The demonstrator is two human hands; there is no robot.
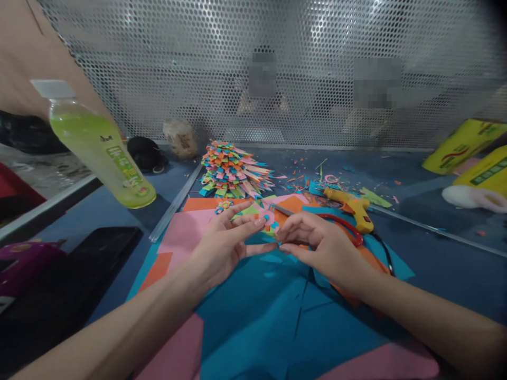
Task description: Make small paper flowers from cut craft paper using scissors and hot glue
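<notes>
My left hand [227, 240] is over the coloured paper, its fingers spread apart. One of its fingertips meets the fingertips of my right hand [328, 245], whose thumb and fingers are drawn together. Anything pinched there is too small to make out. Just beyond the fingers lie a pink paper flower [268, 215] with a blue centre and small paper bits. Scissors with red handles [354, 232] lie partly behind my right hand. Blue paper sheets [253, 306] spread beneath both hands, with a pink sheet [182, 232] to the left.
A cone of layered paper strips [232, 171] stands beyond the hands. A yellow glue gun [352, 206] lies at right among paper scraps. A drink bottle [101, 145], a clear ruler-like strip [174, 206] and a dark phone-like slab [87, 274] are left. Perforated metal [198, 58] closes the back.
</notes>
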